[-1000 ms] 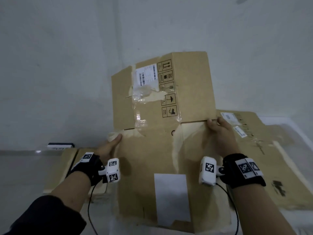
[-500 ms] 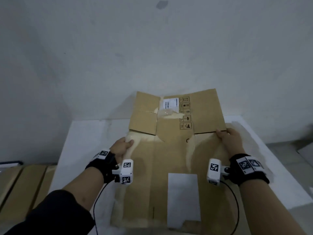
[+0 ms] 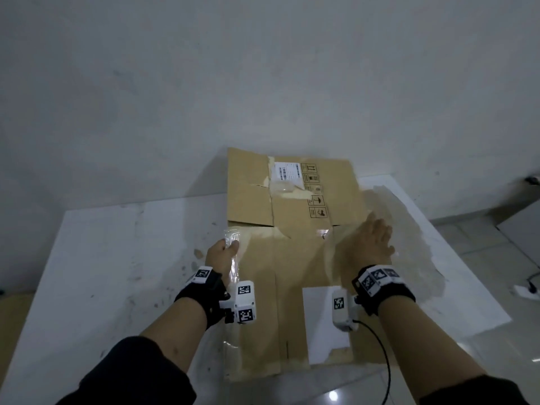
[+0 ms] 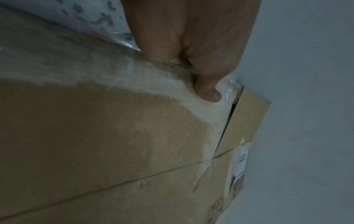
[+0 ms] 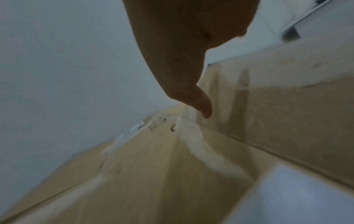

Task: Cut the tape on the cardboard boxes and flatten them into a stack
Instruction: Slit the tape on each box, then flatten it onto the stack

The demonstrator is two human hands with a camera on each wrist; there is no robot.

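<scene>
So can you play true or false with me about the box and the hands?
1. The cardboard box lies flattened on the white table. True.
2. The left hand grips the box's left edge. True.
3. The right hand holds a knife. False: its fingers are spread and empty over the cardboard.
4. The barcode label is at the box's near end. False: it is at the far end, by the wall.
</scene>
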